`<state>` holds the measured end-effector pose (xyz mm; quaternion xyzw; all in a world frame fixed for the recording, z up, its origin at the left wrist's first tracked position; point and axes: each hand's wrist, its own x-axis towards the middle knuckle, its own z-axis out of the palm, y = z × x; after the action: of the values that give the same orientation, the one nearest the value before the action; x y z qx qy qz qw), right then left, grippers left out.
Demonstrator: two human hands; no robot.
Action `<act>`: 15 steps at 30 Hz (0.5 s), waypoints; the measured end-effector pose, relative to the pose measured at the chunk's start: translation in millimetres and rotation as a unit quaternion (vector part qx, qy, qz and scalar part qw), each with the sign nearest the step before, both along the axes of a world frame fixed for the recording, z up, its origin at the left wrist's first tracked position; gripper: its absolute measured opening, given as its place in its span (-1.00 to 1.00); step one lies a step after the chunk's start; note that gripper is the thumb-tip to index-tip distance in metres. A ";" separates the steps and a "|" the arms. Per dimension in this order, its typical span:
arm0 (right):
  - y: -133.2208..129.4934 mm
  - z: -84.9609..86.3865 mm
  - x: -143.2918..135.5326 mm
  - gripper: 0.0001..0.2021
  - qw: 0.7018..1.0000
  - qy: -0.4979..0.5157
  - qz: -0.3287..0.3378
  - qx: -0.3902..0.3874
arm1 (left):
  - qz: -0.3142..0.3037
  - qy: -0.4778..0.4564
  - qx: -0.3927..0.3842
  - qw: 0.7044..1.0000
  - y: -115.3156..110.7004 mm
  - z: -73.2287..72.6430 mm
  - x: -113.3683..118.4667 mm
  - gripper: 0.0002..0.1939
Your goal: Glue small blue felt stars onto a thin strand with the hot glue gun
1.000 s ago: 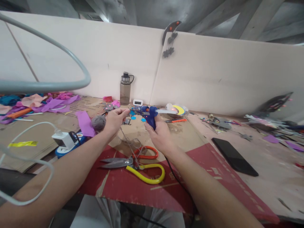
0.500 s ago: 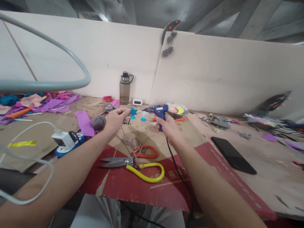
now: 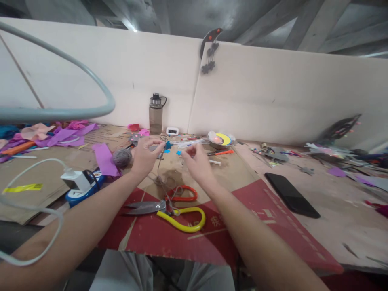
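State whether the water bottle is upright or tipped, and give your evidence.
Upright: the water bottle stands with its base down and its black lid on top, in front of the white panel.

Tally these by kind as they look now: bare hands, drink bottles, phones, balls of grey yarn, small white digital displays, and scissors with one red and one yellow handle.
Hands, left and right: 2
Bottle: 1
Phone: 1
Yarn ball: 1
Display: 1
Scissors: 1
Total: 7

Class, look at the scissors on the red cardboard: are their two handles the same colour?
No, the scissors have one red handle and one yellow handle.
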<state>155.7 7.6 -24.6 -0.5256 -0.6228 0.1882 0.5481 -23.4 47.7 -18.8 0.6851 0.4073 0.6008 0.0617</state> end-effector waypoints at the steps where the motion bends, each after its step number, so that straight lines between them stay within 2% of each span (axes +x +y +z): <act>1: -1.4 -0.4 -14.0 -0.76 0.994 0.088 0.054 -0.029 | 0.009 0.026 0.018 0.999 -4.2 1.9 1.0 -0.88; 3: -3.4 -1.7 -37.5 -0.67 0.961 0.239 0.116 -0.077 | 0.005 0.053 0.034 0.998 -12.8 5.0 3.7 -0.88; 5: -5.4 -1.3 -51.0 -0.63 0.920 0.340 0.166 -0.106 | -0.011 0.065 0.026 0.998 -19.8 6.9 6.4 -0.87; 7: -8.3 1.7 -54.1 -0.62 0.885 0.397 0.208 -0.128 | -0.017 0.062 0.005 0.998 -24.0 7.6 8.6 -0.85; 9: -11.7 6.2 -50.8 -0.62 0.863 0.422 0.239 -0.144 | -0.020 0.036 -0.032 0.999 -25.1 7.4 10.3 -0.82; 12: -14.5 9.9 -44.4 -0.63 0.865 0.415 0.238 -0.149 | -0.055 -0.027 -0.115 0.992 -23.4 6.3 12.6 -0.77; 15: -12.3 6.4 -41.9 -0.70 0.913 0.342 0.188 -0.119 | -0.110 -0.083 -0.168 0.976 -20.8 4.4 15.6 -0.74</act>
<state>113.8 -4.7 -18.1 -0.3639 -0.4577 0.5287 0.6153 -7.8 26.9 -14.4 0.6536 0.4180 0.5679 0.2751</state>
